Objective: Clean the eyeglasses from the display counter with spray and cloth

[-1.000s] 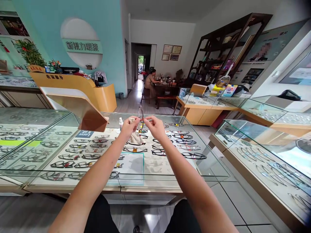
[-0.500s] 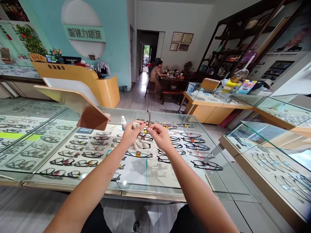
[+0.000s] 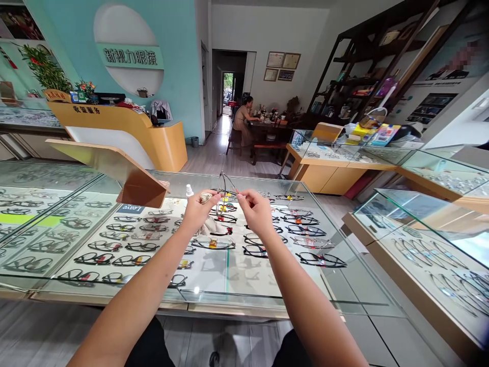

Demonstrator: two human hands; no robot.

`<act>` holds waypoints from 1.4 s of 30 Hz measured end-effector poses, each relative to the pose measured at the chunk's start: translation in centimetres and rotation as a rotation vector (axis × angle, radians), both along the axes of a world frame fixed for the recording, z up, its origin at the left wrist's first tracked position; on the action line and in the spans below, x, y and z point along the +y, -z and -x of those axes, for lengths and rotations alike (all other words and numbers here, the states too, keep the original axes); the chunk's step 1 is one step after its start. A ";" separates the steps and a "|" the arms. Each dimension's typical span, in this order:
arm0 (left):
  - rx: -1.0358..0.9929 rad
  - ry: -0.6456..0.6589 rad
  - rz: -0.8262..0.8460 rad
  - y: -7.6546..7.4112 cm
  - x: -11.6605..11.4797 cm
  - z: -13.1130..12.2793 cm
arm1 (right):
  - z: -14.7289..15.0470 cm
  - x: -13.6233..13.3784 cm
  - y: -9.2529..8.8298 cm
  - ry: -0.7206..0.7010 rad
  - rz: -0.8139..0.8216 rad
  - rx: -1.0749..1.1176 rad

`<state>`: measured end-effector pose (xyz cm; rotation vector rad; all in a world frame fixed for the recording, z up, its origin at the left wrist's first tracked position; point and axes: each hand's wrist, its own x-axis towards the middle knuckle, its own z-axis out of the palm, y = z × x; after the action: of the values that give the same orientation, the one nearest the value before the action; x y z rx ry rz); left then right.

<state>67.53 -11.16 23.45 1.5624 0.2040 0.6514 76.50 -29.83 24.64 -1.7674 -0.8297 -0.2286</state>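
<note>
Above the glass counter, a pair of eyeglasses (image 3: 222,182) is held upright between my hands. My left hand (image 3: 199,210) is closed on the frame, with a pale cloth (image 3: 209,227) bunched in the same hand and hanging below it. A thin temple arm slants down to the right, its tip pinched between the thumb and fingers of my right hand (image 3: 255,208). Just behind my left hand stands a small white bottle (image 3: 189,190). Rows of eyeglass frames (image 3: 142,246) lie under the glass, around and below both hands.
A brown tilted board (image 3: 139,184) stands on the counter at the left. More glass showcases (image 3: 424,244) flank the right side. Beyond the counter, a yellow cashier desk (image 3: 168,145) stands at the left, and a person (image 3: 242,120) sits at a dark table at the back.
My right hand has moved away from my left, and the temple arm now spreads out to the right from the frame. The cloth stays in my left hand.
</note>
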 end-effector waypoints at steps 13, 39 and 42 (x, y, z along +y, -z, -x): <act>-0.001 0.015 -0.142 -0.3 -1.1 0.3 | -0.3 0.4 0.9 0.295 -0.156 -0.395; -0.054 -0.039 -0.110 0.5 -1.3 0.0 | -0.4 0.7 1.3 0.268 -0.030 -0.545; -0.099 -0.063 -0.033 0.6 -1.0 -0.1 | -0.4 0.6 1.5 0.300 0.045 -0.534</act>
<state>67.67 -12.15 22.83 1.5562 0.1699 0.7828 76.85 -29.19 23.19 -1.8977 -0.9390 -0.9159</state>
